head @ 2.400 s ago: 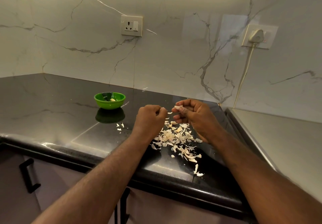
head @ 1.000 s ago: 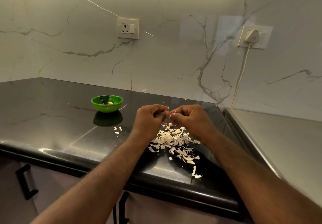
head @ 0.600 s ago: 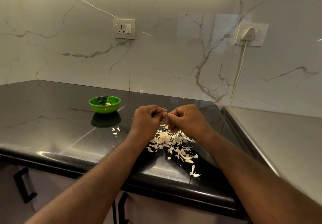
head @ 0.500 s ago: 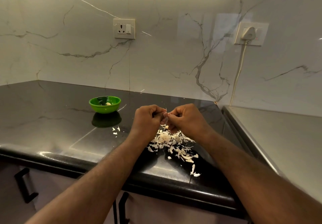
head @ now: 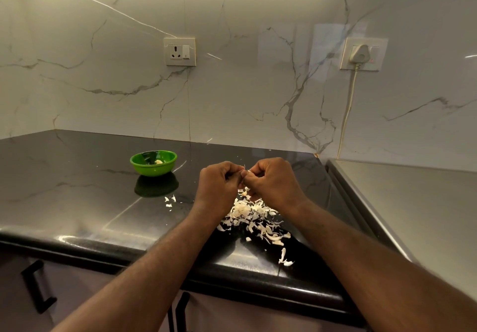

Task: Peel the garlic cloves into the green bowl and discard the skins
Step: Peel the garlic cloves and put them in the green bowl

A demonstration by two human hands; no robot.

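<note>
**Peeling a garlic clove (head: 244,171) to the right of the green bowl (head: 144,166).**
My left hand (head: 219,187) and right hand (head: 275,181) meet fingertip to fingertip, both pinching the mostly hidden clove above the skins (head: 249,212). I judge a slip could drop it among them or off the counter edge (head: 232,276) nearer me; bare counter (head: 188,176) towards the bowl leaves room.

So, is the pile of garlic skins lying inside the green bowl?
No, the garlic skins lie on the black countertop, apart from the green bowl.
</note>
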